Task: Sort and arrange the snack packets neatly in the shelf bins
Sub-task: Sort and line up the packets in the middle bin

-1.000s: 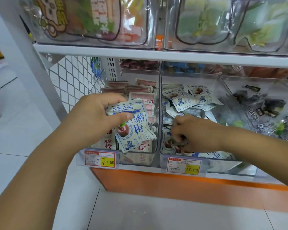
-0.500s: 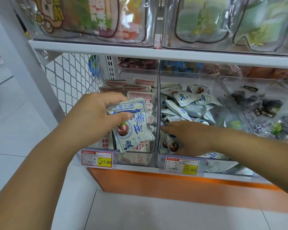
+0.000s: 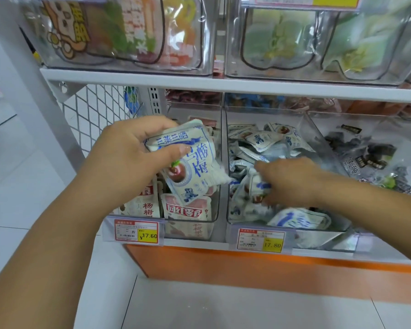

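Blue-and-white packets (image 3: 190, 162), gripped by the left hand (image 3: 133, 157), slant upper-left to lower-right before the left bin (image 3: 220, 205). The right hand (image 3: 292, 179) clutches a packet (image 3: 252, 187) in the middle bin (image 3: 318, 134). White shelf (image 3: 318, 254), tiled floor (image 3: 223, 305).

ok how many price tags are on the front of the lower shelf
2: the 17.60 tag below the left bin, and the 17.80 tag below the middle bin. Others may be hidden past the right edge.

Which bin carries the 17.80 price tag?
The middle bin, holding blue-and-white packets, where the right hand reaches; the tag on the left bin reads 17.60.
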### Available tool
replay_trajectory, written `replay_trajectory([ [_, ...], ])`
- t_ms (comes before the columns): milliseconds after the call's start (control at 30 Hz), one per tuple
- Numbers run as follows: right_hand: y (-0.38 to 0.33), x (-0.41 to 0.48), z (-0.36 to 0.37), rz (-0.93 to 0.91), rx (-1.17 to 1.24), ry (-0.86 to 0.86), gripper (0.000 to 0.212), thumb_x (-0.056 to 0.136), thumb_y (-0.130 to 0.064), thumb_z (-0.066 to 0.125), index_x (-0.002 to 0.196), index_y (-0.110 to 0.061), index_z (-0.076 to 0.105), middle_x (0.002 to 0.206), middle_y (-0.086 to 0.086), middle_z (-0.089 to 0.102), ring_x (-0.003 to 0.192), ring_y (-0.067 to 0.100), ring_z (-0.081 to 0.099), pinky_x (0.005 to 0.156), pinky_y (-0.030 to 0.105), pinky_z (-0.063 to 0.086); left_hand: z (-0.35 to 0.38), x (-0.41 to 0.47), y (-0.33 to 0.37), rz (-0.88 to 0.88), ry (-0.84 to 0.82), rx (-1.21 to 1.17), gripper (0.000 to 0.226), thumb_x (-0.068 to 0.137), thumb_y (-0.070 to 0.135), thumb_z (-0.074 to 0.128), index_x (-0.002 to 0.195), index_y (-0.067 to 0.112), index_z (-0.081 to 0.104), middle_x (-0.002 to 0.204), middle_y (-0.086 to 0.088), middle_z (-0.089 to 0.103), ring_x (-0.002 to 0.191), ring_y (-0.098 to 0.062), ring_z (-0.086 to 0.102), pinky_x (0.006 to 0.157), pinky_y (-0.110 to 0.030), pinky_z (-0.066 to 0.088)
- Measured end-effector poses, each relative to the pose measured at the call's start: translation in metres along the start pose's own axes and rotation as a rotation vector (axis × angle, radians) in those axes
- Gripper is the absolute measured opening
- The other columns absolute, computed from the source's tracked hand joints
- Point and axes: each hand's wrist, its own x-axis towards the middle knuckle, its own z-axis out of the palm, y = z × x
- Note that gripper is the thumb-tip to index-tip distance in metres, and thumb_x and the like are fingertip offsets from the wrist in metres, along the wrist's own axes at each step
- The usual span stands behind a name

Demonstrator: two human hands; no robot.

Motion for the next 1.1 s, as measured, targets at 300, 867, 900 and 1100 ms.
replay_trajectory([
  [300,0.017,0.003,0.019,0.021,0.070,0.329,0.056,0.082,-0.054,0.065,0.128,-0.033,0.039,0.110,-0.003,0.066,0.097,0.024,0.063,0.067,0.031,0.046,0.039,0.008,0.032,0.149,-0.062,0.015,0.013,0.082,0.024,0.073,0.081,0.036,0.068,0.071,0.022,0.066,0.058,0.000,0.058,0.052,-0.013,0.040],
  [867,0.058,-0.010,0.002,-0.086,0.504,-0.142,0.059,0.086,-0.043,0.066,0.137,-0.035,0.037,0.105,-0.004,0.060,0.092,0.019,0.060,0.083,0.040,0.051,0.122,0.017,0.019,0.447,-0.619,0.870,0.026,0.099,0.034,0.048,0.119,0.021,0.041,0.086,0.003,0.061,0.082,-0.021,0.053,0.075,-0.031,0.027],
  [900,0.057,-0.011,0.002,-0.091,0.510,-0.154,0.059,0.086,-0.043,0.066,0.137,-0.033,0.037,0.111,-0.006,0.059,0.097,0.019,0.059,0.087,0.040,0.050,0.126,0.013,0.018,0.481,-0.640,0.913,0.027,0.098,0.035,0.049,0.119,0.020,0.040,0.084,0.004,0.061,0.079,-0.020,0.052,0.082,-0.031,0.025],
  [1100,0.042,-0.009,0.016,-0.140,0.607,0.092,0.023,0.081,-0.040,0.072,0.095,-0.033,0.055,0.076,-0.017,0.051,0.068,0.002,0.047,0.059,0.022,0.036,0.129,0.011,0.010,0.335,-0.350,0.570,0.058,0.075,0.057,0.070,0.112,0.027,0.036,0.115,0.009,0.034,0.104,-0.009,0.035,0.084,-0.023,0.032],
])
